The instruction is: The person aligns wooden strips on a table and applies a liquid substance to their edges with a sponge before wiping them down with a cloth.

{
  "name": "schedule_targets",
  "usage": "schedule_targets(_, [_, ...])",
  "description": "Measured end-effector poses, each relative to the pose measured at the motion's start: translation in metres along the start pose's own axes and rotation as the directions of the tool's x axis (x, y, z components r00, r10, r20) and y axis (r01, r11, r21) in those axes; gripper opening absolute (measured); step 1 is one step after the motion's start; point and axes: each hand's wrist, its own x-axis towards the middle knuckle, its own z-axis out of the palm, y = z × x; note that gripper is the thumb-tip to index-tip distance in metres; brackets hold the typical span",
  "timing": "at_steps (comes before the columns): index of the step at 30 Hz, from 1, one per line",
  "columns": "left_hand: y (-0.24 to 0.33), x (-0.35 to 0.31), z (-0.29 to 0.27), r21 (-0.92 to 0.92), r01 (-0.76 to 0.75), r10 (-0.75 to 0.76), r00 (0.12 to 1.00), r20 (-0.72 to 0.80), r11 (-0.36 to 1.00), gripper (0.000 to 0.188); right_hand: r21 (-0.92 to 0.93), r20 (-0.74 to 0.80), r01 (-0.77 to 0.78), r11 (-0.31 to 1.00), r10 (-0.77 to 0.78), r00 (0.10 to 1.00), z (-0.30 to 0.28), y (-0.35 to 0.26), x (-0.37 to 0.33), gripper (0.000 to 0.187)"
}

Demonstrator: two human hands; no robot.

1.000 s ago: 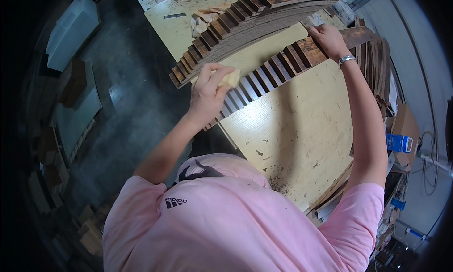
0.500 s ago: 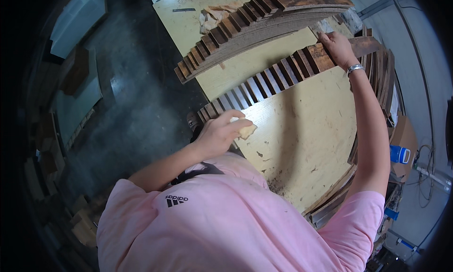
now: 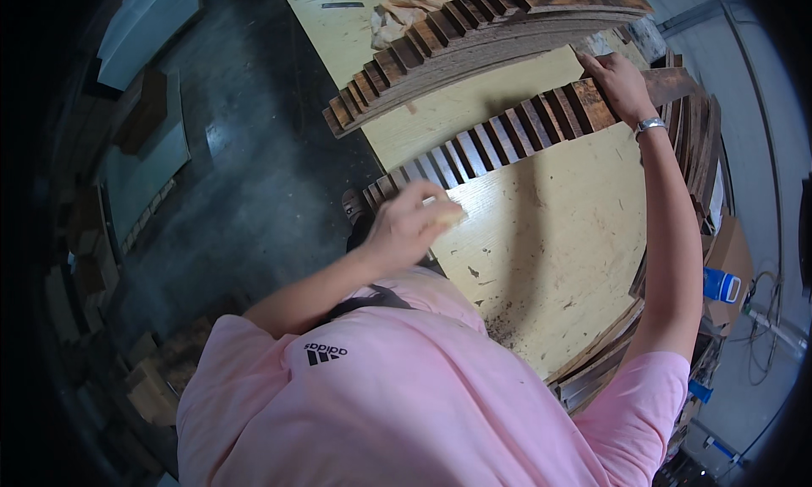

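Observation:
My left hand [image 3: 404, 229], blurred by motion, grips a pale yellow sponge-like pad [image 3: 448, 216] at the near left end of a stack of brown boards [image 3: 529, 123]. The boards lie overlapped like stairs, their ends showing as a slanting row of dark and shiny steps. At the stack's far right end, my right hand [image 3: 622, 85] is closed over the top board, its thumb side toward the far edge. A second stepped stack of brown boards [image 3: 474, 51] lies beyond, parallel to the first.
The pale yellow worktable [image 3: 550, 208] has dark specks and flakes near my body. A crumpled cloth [image 3: 402, 20] lies behind the far stack. More curved boards [image 3: 698, 149] stand at the right, near a cardboard box [image 3: 732, 242] and a blue container [image 3: 719, 284]. Dark floor [image 3: 245, 174] stretches left.
My left hand has moved slightly right and away from me with the pad, and is now blurred. My right hand keeps its hold. The whole view has shifted a little.

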Motion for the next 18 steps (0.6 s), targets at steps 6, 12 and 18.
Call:
schedule_targets(6, [0.0,0.046,-0.032,-0.188,0.365,-0.392,0.91,-0.134,0.912,0.027,0.058,-0.051,0.075,0.995,-0.072,0.996,0.006,0.011,0.001,0.06])
schedule_targets(12, [0.003,-0.017,-0.011,-0.12,0.163,-0.157,0.986,0.063,0.979,0.025,0.093,-0.087,0.082,0.992,-0.074,0.993,0.01,0.012,0.004,0.062])
schedule_targets(18, [-0.027,0.005,-0.012,-0.215,0.348,-0.37,0.926,-0.069,0.912,0.023,0.088,-0.087,0.087,0.992,-0.079,0.993,0.011,0.016,0.006,0.064])
